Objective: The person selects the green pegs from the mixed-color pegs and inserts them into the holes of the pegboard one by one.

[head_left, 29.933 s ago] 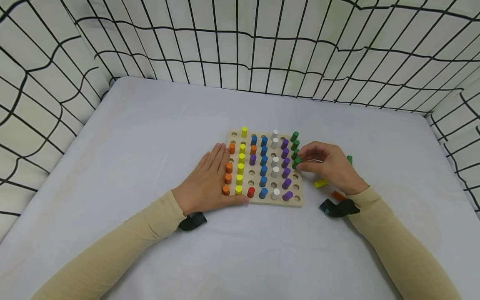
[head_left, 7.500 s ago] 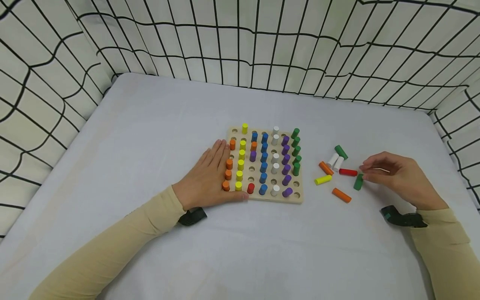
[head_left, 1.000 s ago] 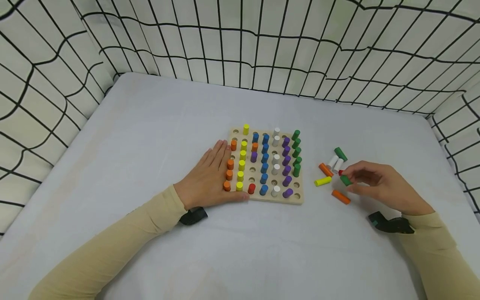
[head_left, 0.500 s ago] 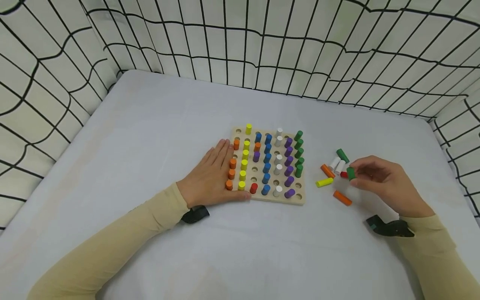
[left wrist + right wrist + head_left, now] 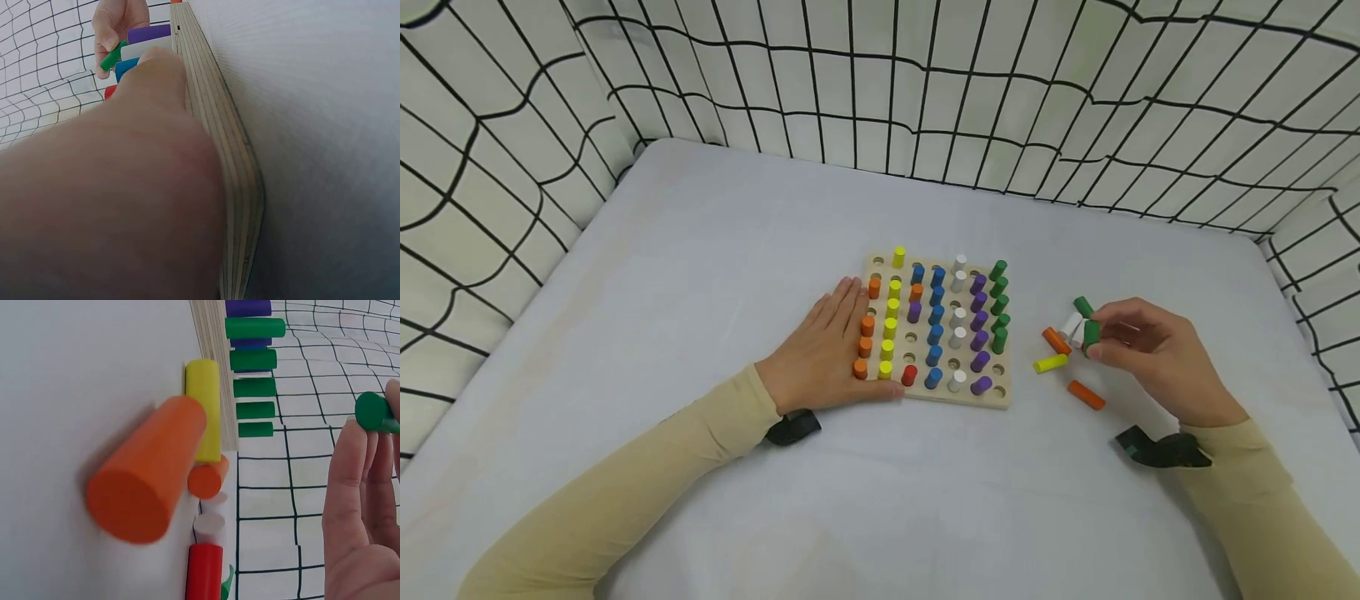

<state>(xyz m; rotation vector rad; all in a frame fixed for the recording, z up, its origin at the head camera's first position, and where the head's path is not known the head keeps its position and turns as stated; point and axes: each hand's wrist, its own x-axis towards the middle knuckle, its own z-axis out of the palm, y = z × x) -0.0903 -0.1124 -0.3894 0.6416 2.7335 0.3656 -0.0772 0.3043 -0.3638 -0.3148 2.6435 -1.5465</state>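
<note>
My left hand [image 5: 820, 354] lies flat beside the wooden pegboard [image 5: 977, 401], fingers along its left edge and thumb along the front edge. Thumb and fingers of my right hand [image 5: 1157, 354] pinch a green peg [image 5: 1092, 333] upright above the loose pegs, right of the board. In the right wrist view that green peg [image 5: 372, 412] shows its round end. Rows of orange, yellow, blue, white, purple and green pegs [image 5: 998, 304] stand in the board, among some bare holes. One red peg [image 5: 910, 375] stands in the front row.
Loose on the white tabletop [image 5: 880, 500] lie a yellow peg [image 5: 1050, 364], two orange pegs, one nearer the front [image 5: 1086, 395], white pegs and another green peg [image 5: 1083, 307]. A red peg [image 5: 204, 572] is mostly hidden in the head view. Black wire mesh [image 5: 895, 83] surrounds the table.
Since 7.5 seconds ago, my right hand has lifted the green peg and carried it left; lately the peg has turned upright. A fifth green peg has joined the board since the oldest frame.
</note>
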